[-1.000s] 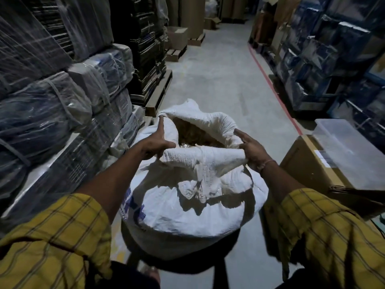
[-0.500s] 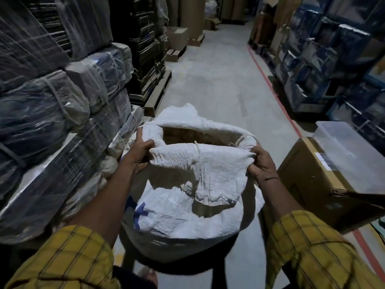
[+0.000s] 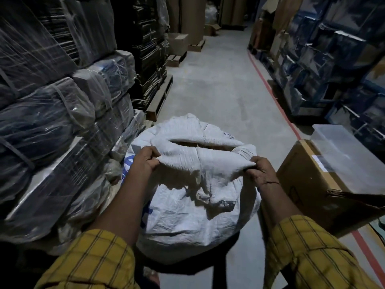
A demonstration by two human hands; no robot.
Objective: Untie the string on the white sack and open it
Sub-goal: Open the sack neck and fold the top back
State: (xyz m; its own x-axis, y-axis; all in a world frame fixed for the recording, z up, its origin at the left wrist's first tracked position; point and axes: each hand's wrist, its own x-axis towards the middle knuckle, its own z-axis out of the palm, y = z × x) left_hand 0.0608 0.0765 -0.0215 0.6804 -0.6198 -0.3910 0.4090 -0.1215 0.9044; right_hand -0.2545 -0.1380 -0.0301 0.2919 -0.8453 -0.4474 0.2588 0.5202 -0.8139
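sack [image 3: 193, 215]: on the floor, near centre, mouth open, rim rolled outward | left hand [image 3: 145, 161]: gripping rim's left end | right hand [image 3: 260, 172]: gripping rim's right end

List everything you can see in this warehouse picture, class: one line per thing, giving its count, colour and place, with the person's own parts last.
sack: one, white with blue print, centre, mouth open and rim rolled down
cardboard box: one, brown, right of the sack
plastic tub: one, clear, on top of the cardboard box
wrapped bundles: several, dark under clear film, stacked on the left
pallets: a few, brown wood, left side of the aisle
floor line: one, red, along the right of the aisle
stacked crates: many, blue, right side
left hand: one, gripping the sack's rolled rim on the left
right hand: one, gripping the rim on the right
sleeves: two, yellow check, bottom corners
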